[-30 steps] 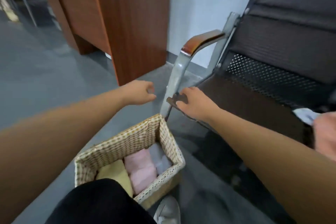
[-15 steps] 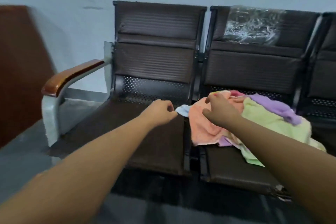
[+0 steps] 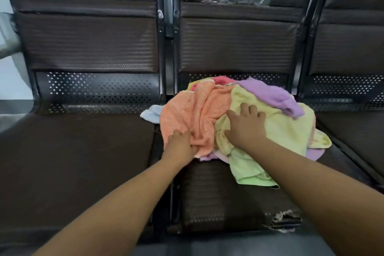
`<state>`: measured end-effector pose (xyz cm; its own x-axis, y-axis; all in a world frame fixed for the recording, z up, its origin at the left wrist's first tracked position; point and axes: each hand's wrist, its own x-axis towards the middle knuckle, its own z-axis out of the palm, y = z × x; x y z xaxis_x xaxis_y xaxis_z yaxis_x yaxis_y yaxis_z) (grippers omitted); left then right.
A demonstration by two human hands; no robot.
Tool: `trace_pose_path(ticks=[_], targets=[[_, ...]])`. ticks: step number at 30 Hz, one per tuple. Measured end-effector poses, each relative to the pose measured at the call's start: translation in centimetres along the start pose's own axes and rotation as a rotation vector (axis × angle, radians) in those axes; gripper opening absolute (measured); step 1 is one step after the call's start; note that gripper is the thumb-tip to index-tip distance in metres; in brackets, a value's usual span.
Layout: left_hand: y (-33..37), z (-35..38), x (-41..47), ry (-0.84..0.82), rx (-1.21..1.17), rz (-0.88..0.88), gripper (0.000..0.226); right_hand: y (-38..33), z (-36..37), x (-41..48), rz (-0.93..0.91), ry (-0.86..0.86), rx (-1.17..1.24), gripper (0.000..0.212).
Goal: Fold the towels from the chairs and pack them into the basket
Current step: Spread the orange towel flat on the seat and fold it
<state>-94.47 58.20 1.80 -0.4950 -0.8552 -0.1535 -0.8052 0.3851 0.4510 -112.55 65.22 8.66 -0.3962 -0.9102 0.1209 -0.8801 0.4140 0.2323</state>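
Left hand (image 3: 180, 144) grips the one orange towel (image 3: 193, 114); right hand (image 3: 245, 125) presses flat, fingers spread, on the one yellow towel (image 3: 283, 127).

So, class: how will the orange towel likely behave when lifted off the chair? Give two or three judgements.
Probably floppy: the orange towel lies creased and bunches at the left hand. Likely light, as thin cloth. It may drag the yellow towel, which lies against its edge under the right hand.
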Motion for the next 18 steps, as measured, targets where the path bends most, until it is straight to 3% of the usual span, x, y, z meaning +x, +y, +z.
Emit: trace_pose_path(ticks=[2, 4, 7, 9, 11, 13, 15, 18], targets=[[0.0, 0.0, 0.3, 0.141, -0.04, 0.054, 0.029, 0.2, 0.8, -0.1, -0.019, 0.054, -0.009, 0.05], [0.8, -1.6, -0.5, 0.237, -0.154, 0.088, 0.022, 0.4, 1.2, -0.7, -0.056, 0.102, -0.026, 0.044], [2.6, -6.6, -2.7, 0.271, -0.662, -0.032, 0.024, 1.3, 1.1, -1.4, -0.086, 0.093, -0.007, 0.044], [3.2, -10.1, -4.1, 0.271, -0.884, -0.033, 0.024, 1.5, 0.3, -1.8, -0.088, 0.084, 0.1, 0.055], [3.7, -12.9, -6.1, 0.278, -0.883, 0.042, 0.025, 0.9, -1.9, -2.4, -0.095, 0.128, 0.396, 0.072], [4.3, -14.5, -7.7, 0.264, -0.727, 0.121, 0.028, -0.4, -3.6, -2.3, -0.127, 0.16, 0.649, 0.07], [4.6, -15.3, -9.4, 0.245, -0.685, 0.136, 0.019, -1.1, -4.7, -1.8, -0.17, 0.123, 0.583, 0.047], [4.1, -15.7, -11.9, 0.201, -0.888, 0.072, 0.01, -0.2, -4.5, -2.4, -0.163, -0.03, 0.41, 0.048]])
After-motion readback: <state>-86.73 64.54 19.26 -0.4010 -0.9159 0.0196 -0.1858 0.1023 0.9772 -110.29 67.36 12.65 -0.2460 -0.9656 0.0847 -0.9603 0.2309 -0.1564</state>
